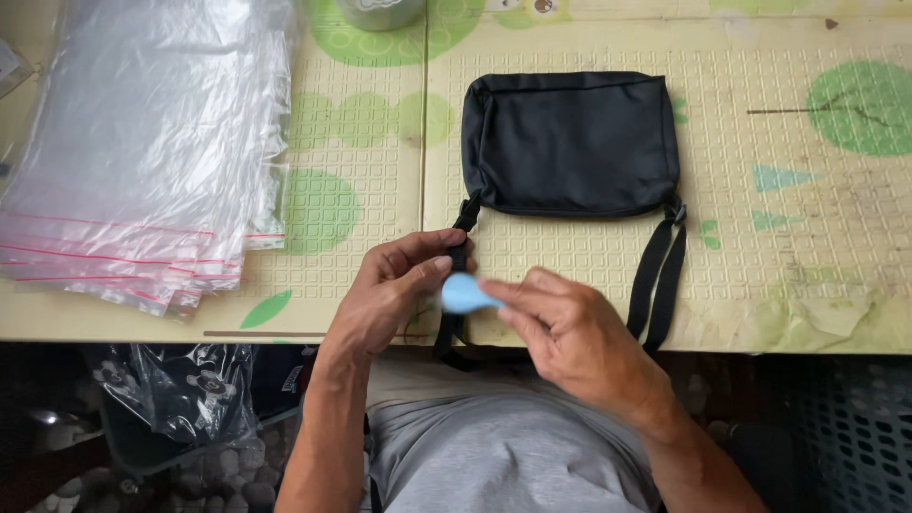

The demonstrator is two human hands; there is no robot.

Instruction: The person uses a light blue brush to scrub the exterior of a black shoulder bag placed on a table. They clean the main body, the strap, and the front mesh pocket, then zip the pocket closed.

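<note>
I see the table point(807, 285) first: a pale yellow embossed mat with green round patches and small teal triangles covers it, worn and scuffed at the right near edge. On its left side lies a thick stack of clear zip bags point(142, 142) with thin red seal lines, fanned out so their sealed ends step toward the near edge. Near the middle of the mat sits a black fabric pouch bag point(570, 142), flat and rectangular. Its black straps point(657, 280) run from both lower corners toward me and hang over the table edge. At the far edge, a grey roll of tape point(380, 11) is cut off by the frame.

Below the table, on the left, I make out a clear plastic bag with dark printed contents point(180, 389), lying over pebbled ground.

My left hand point(394, 290) and right hand point(570, 337) meet just over the near edge of the table, in front of the pouch bag's left strap. Between them is a small light blue object point(465, 293), rounded and blurred, so I cannot tell its kind. The left fingers curl around its left side and the right thumb and fingers pinch its right end; both hands grasp it. It hovers above the strap, near the pouch bag but well apart from the zip bags.
</note>
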